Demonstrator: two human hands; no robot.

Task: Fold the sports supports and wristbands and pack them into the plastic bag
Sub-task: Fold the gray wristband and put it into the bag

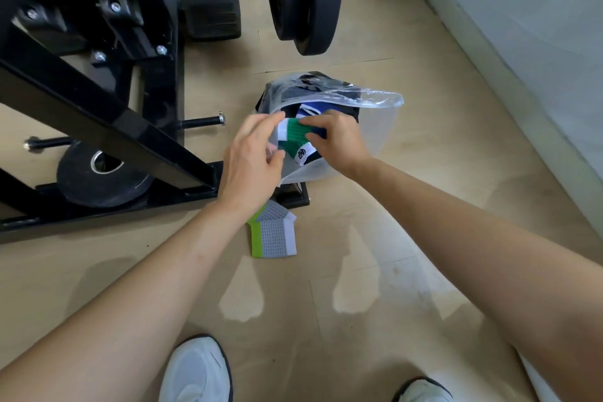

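Clear plastic, crumpled and translucent, forms the bag [375, 127] lying open-mouthed on the pale wood-look floor [391, 238], where a person crouching beside a black-and-yellow steel weight machine [98, 101] packs sports gear. The right hand [336, 140] is pinched shut on a folded green, white and navy knitted support [295, 140], pressing it in at the bag's mouth. The left hand [249, 160] has its fingers curled around the near edge of the film, apparently holding the opening wide.

The step looks best done by keeping that left grip firm so the mouth stays spread, and by sliding the folded piece in flat and deep, on top of the dark items already inside, so the fold does not spring open. Letting go only once the piece sits well past the rim should stop it slipping back out.

One folded grey, white and lime-green knitted support [274, 233] lies on the floor just below the left wrist, not yet packed; judged from this, the task is well along but unfinished.

The dark and blue contents at the back of the bag cannot be told apart through the glare. The left fingertips are partly masked by the film. Two white shoes [199, 372] are cut off at the bottom edge.
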